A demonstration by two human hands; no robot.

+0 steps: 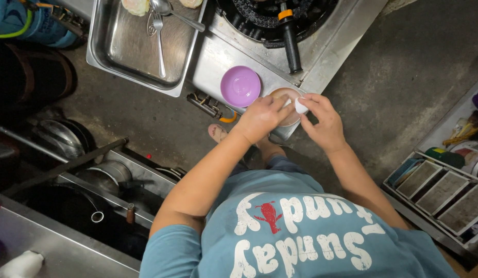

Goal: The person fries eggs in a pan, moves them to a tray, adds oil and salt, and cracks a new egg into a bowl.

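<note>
**Egg held over a small bowl at the stove's edge**

Head view: both hands meet above a small brown bowl (285,105) that stands on the steel tabletop (218,62) of the stove, at its near corner. The left hand (262,116) and the right hand (324,121) have their fingers closed together on a white egg (301,106), thumbs pressed at its middle, directly over the bowl. Just beside it, to the left, sits an empty purple bowl (240,85). Farther left a steel tray (120,46) holds a fork (159,41) and a spoon (172,13). A black pan handle (290,44) points down from the burner.

Judging by the grip, the step in hand looks like cracking the egg open over the brown bowl. The next move would call for the thumbs to part the shell evenly while keeping it centred above the bowl, so the contents land inside and shell bits stay out.
</note>
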